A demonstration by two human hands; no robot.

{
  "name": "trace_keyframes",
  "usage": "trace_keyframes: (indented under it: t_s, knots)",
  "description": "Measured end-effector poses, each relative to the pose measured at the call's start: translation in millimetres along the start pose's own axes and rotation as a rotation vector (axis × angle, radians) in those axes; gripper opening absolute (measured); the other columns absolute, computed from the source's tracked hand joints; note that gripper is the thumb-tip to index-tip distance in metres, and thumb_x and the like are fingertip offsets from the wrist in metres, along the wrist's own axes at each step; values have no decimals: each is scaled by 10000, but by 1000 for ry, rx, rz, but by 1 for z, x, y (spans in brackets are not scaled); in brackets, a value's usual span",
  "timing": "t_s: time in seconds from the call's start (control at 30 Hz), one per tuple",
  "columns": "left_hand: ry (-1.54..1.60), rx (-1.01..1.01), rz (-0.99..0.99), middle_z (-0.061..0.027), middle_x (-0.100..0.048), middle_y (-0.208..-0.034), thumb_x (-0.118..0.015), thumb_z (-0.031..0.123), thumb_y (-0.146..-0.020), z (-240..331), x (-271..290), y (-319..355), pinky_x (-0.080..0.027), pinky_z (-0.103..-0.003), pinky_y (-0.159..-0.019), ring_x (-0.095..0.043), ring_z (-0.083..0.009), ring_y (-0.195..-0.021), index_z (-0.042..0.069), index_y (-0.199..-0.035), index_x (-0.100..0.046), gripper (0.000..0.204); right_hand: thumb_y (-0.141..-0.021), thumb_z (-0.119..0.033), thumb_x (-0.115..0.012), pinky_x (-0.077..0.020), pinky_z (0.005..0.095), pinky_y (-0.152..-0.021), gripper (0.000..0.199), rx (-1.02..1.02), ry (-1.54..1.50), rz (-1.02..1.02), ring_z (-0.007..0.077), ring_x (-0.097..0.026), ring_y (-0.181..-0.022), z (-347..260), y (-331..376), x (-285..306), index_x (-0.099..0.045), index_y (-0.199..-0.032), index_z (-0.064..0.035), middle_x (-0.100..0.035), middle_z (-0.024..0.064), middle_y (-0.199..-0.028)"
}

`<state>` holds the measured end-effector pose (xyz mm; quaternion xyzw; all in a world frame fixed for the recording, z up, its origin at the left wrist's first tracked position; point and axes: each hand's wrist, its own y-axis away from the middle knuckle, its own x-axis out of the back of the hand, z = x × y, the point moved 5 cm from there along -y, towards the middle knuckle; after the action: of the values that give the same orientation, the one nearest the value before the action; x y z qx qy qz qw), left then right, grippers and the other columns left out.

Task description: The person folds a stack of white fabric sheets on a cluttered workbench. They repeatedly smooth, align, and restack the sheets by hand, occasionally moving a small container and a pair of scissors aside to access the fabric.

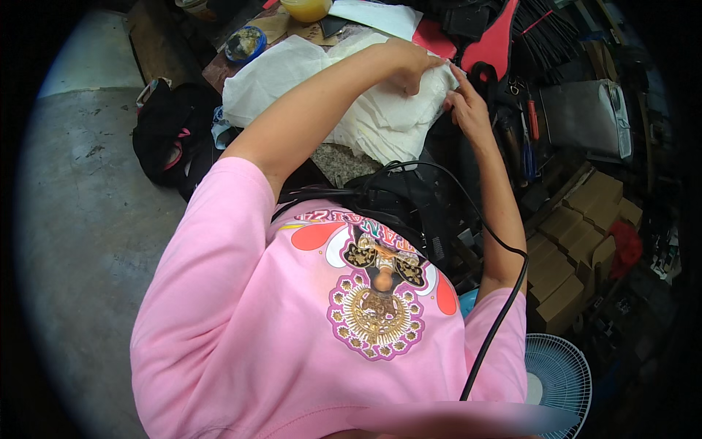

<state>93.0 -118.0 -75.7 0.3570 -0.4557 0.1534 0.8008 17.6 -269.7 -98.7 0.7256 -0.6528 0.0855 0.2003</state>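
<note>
A crumpled white sheet [365, 110], thin like cloth or paper, lies spread over the work surface in front of me. My left hand [411, 67] reaches across to its far right edge. The fingers there are bent on the sheet, with the index finger pointing right. My right hand [469, 108] meets the same edge from the right side. Its index finger is stretched up to the sheet's corner while the others curl below, close to the fold. The two hands' fingertips are nearly together. Whatever may lie under the sheet is hidden.
A blue-rimmed round tub [246, 44] and a yellow-filled container [307, 9] stand beyond the sheet. Red cut pieces [491, 45] lie at the far right. Screwdrivers [532, 119], cardboard boxes [578, 227] and a fan [559, 380] are on my right. A black cable [504, 304] hangs across my right arm.
</note>
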Motion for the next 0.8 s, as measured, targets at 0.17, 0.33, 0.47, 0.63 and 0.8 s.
trace_keyframes:
  t_s: [0.17, 0.33, 0.47, 0.63, 0.8]
  knots:
    - [-3, 1, 9, -162, -622, -1260, -786, 238, -612, -2, 0, -4, -506, -380, -956, -616, -311, -1146, 151, -1543, -333, 1039, -967, -586, -447, -428, 294, -515, 678, -241, 223, -91, 147, -519, -504, 6, -9, -4, -350, -1545, -245, -595, 66, -670]
    - [-9, -8, -8, -161, -613, -1280, -787, 249, -606, -3, -1, -8, -503, -386, -959, -611, -313, -1157, 140, -1544, -328, 1050, -983, -625, -377, -394, 287, -482, 673, -307, 301, -179, 139, -490, -483, 3, -9, -8, -320, -1555, -275, -571, 63, -649]
    - [3, 1, -27, -171, -609, -1277, -788, 256, -600, -5, -3, -9, -503, -388, -953, -610, -319, -1155, 135, -1546, -323, 1061, -1028, -573, -338, -325, 255, -444, 581, -318, 19, -220, 90, -425, -471, 3, 14, -14, -373, -1534, -290, -528, 27, -645]
    - [-28, 20, -16, -126, -639, -1284, -764, 228, -583, -5, -6, -13, -530, -394, -897, -641, -285, -1125, 131, -1549, -319, 1068, -1051, -513, -319, -338, 240, -470, 562, -273, -94, -273, 80, -422, -487, 5, 37, -5, -471, -1476, -179, -545, 27, -656]
    - [57, 2, 87, -217, -548, -1337, -799, 237, -601, -11, -12, -9, -480, -395, -996, -569, -345, -1212, 111, -1554, -282, 1092, -1050, -492, -354, -369, 239, -507, 538, -111, 18, -300, 75, -427, -528, -4, 37, 8, -630, -1326, -122, -533, -6, -669]
